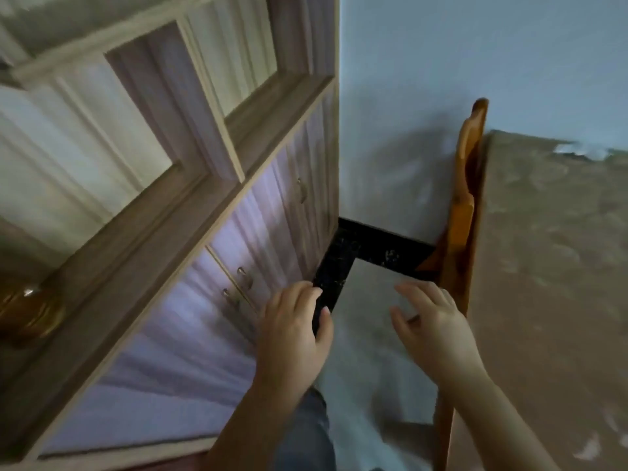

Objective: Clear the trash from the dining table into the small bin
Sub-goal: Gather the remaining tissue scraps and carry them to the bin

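The dining table fills the right side under a tan patterned cloth. A crumpled white scrap of trash lies near its far edge. My left hand hangs over the floor beside the cabinet, fingers loosely curled, with nothing in it. My right hand is just left of the table's edge, its fingers spread and nothing held. No bin shows in this view.
A tall wooden cabinet with shelves and pale doors fills the left. A wooden chair stands pushed against the table's left edge. Grey floor and a black skirting lie between cabinet and chair. An amber jar sits at far left.
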Available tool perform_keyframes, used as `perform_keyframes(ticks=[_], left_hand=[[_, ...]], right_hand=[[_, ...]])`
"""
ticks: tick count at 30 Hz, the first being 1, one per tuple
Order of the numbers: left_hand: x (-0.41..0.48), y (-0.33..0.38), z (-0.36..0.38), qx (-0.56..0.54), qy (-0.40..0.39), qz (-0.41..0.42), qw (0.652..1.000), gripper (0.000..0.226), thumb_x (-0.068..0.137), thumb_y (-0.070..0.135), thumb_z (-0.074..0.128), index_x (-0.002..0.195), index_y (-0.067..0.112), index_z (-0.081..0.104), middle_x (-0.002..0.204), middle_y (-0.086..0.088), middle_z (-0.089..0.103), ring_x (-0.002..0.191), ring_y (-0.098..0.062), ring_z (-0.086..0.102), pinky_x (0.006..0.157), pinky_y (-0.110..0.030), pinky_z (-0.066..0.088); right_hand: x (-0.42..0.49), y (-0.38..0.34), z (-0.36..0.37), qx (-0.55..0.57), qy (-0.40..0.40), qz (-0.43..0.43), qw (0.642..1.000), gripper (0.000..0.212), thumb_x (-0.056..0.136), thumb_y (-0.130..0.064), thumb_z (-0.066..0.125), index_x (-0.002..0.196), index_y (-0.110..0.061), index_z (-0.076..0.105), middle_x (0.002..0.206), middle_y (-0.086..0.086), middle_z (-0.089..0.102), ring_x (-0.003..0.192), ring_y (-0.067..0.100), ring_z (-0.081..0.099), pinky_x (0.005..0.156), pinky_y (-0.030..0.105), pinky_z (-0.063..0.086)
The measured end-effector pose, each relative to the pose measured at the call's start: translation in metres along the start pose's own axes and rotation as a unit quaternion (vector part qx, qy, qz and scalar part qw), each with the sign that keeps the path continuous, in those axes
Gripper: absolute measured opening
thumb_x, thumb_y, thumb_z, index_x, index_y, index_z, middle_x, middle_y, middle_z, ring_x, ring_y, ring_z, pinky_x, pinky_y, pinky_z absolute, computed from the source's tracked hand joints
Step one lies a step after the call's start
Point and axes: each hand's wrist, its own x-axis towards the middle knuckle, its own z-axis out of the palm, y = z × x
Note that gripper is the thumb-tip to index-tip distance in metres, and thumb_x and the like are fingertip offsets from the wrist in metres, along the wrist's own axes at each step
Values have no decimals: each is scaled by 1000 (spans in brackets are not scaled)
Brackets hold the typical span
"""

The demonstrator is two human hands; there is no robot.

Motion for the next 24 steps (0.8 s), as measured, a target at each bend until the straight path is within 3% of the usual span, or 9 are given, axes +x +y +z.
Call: perform_keyframes(ticks=[6, 11, 17, 21, 24], left_hand=[[131, -29, 25, -41, -24, 93, 995, 24, 80, 19, 52, 93, 3, 65, 95, -13, 67, 85, -33, 61, 73, -41, 51], [220, -38, 53, -78, -44, 155, 984, 22, 78, 16, 57, 93, 2, 65, 95, -15, 67, 87, -34, 61, 76, -41, 51], [280, -11, 100, -124, -112, 219, 961, 30, 83, 24, 47, 96, 4, 65, 97, -11, 67, 90, -29, 61, 76, -39, 50], [330, 17, 141, -133, -135, 250, 950, 24, 83, 19, 56, 101, 5, 64, 102, -10, 66, 97, -26, 60, 82, -40, 49], [370, 48, 166, -128, -135, 283, 941, 20, 81, 12, 65, 100, 4, 64, 101, -11, 66, 96, -27, 60, 83, -35, 44]], right_hand=[[98, -8, 6, -35, 56, 75, 995, 36, 82, -18, 63, 116, -11, 57, 118, 9, 59, 112, 27, 52, 88, 41, 48], [157, -10, -1, -44, 115, 123, 985, 35, 81, -15, 64, 115, -12, 59, 117, 10, 61, 110, 28, 55, 85, 43, 50], [192, 29, -22, -67, 161, 209, 962, 32, 79, -15, 66, 111, -11, 61, 113, 10, 62, 104, 30, 56, 80, 48, 53], [232, 73, -38, -88, 194, 237, 948, 31, 82, -21, 61, 112, -14, 60, 112, 6, 60, 104, 24, 54, 80, 37, 48], [264, 109, -52, -81, 208, 258, 940, 33, 84, -22, 59, 115, -14, 57, 116, 6, 59, 108, 24, 52, 84, 39, 48]])
